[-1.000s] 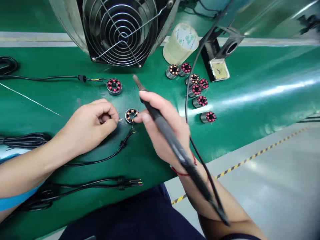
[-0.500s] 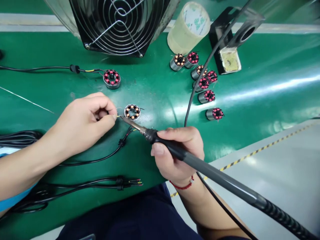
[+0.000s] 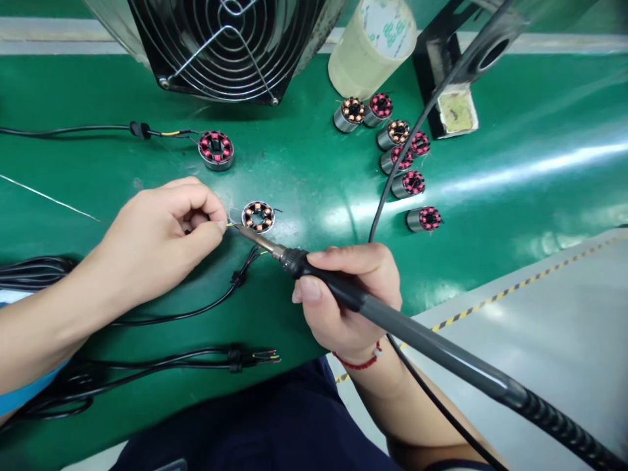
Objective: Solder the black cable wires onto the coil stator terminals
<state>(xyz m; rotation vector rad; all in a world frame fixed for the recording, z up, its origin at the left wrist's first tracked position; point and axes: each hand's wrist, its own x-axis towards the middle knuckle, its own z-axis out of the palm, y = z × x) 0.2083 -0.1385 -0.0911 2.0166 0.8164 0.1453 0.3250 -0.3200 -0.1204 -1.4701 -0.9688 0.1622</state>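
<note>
- The left hand (image 3: 161,242) is curled, thumb and forefinger pinching a thin yellow wire (image 3: 229,225) just left of the copper-wound ring (image 3: 258,216), which lies flat on the green mat (image 3: 314,163).
- The right hand (image 3: 350,297) is closed pen-fashion round the soldering iron (image 3: 392,320), nearer to me and right of the ring. The iron's tip lies at the wire's end, by the ring's left edge (I cannot tell if metal truly meets metal).
- A second ago that tip pointed up, beyond the ring. By half a second ago it was down, and it has hardly shifted since, so I judge the joint is being heated.
- A black cable (image 3: 240,278) with bared ends lies just nearer than the ring.
- A red-wound ring (image 3: 216,148) sits beyond and left of it, and a cluster of small wound cylinders (image 3: 402,157) beyond and right.
- The one container, the iron stand's tray (image 3: 471,124), well beyond-right of the ring, holds a yellowish sponge (image 3: 457,111).
</note>
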